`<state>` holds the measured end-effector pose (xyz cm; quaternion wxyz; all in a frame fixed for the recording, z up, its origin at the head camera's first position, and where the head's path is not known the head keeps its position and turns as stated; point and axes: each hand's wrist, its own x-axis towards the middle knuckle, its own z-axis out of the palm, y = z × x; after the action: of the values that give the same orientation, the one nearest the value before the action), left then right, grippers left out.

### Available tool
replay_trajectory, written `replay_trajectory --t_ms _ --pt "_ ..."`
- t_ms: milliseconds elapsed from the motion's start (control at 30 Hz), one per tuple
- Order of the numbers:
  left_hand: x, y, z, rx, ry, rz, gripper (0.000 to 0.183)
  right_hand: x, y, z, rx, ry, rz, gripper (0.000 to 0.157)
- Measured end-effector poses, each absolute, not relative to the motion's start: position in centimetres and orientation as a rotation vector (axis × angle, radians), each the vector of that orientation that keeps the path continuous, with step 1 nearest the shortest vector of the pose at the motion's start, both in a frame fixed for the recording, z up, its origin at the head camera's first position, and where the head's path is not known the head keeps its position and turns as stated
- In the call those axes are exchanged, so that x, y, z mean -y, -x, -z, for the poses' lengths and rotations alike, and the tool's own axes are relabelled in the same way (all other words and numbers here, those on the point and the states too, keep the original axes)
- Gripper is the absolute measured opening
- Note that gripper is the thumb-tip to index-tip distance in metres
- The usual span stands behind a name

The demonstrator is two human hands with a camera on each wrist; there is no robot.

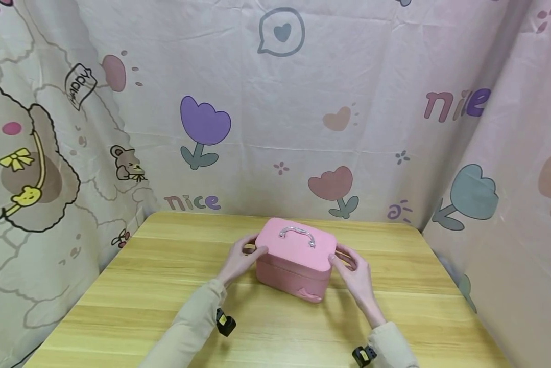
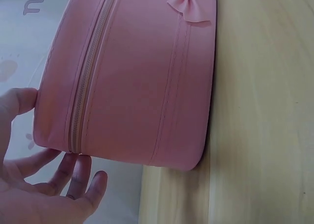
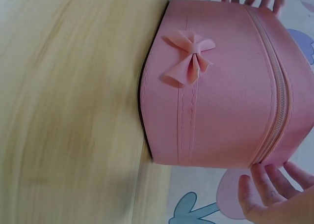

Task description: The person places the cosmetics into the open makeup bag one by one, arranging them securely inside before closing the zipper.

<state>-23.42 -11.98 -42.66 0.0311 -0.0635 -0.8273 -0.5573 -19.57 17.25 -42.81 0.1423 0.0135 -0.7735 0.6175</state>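
Observation:
A pink zippered case (image 1: 289, 273) stands on the wooden table, turned at an angle, its lid closed. On top is a silver handle (image 1: 298, 231). The right wrist view shows a zipper (image 3: 278, 81) along the lid seam and a pink bow (image 3: 194, 49) low on the front. My left hand (image 1: 240, 259) grips the case's left end, thumb at the lid's edge and fingers against the side. At the opposite end my right hand (image 1: 357, 276) holds the lid corner between thumb and fingers. The case's back is hidden.
The wooden table (image 1: 165, 266) carries the case near its middle. Printed curtains (image 1: 257, 128) hang behind the table and along both sides. Small black cameras are strapped at the left wrist (image 1: 225, 323) and right wrist (image 1: 363, 355).

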Motion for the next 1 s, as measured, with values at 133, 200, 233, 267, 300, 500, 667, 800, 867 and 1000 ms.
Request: replay_trajectory --t_ms 133,200,233,267,300,500,667,800,867,1000 --pt "11.9 22.9 42.6 2.554 0.194 1.693 0.06 -17.5 19.8 42.8 2.262 -0.05 -1.809 0.051" --pt "11.8 22.7 42.6 2.553 0.193 1.677 0.06 -17.6 20.0 42.7 2.268 -0.067 -1.831 0.052" --pt "11.8 22.5 42.6 2.553 0.189 1.67 0.061 -17.6 20.1 42.7 2.269 -0.074 -1.848 0.053" --pt "11.7 22.3 42.6 2.553 0.18 1.664 0.061 -17.6 20.2 42.7 2.271 -0.081 -1.864 0.053" --pt "11.7 22.2 42.6 2.549 0.175 1.661 0.06 -17.6 20.3 42.6 2.274 -0.083 -1.878 0.053" --pt "11.5 21.3 42.6 2.512 0.181 1.646 0.052 -17.7 20.9 42.3 2.308 -0.082 -1.9 0.055" --pt "11.3 20.8 42.5 2.509 0.178 1.642 0.048 -17.9 21.4 42.2 2.326 -0.1 -1.892 0.056" --pt "11.3 20.7 42.5 2.513 0.181 1.652 0.047 -18.0 21.6 42.1 2.331 -0.112 -1.88 0.056" --pt "11.3 20.7 42.5 2.509 0.179 1.663 0.046 -18.0 21.6 42.1 2.336 -0.127 -1.872 0.056" --pt "11.8 21.0 42.8 2.49 0.184 1.688 0.045 -18.0 21.6 42.1 2.359 -0.165 -1.868 0.059"
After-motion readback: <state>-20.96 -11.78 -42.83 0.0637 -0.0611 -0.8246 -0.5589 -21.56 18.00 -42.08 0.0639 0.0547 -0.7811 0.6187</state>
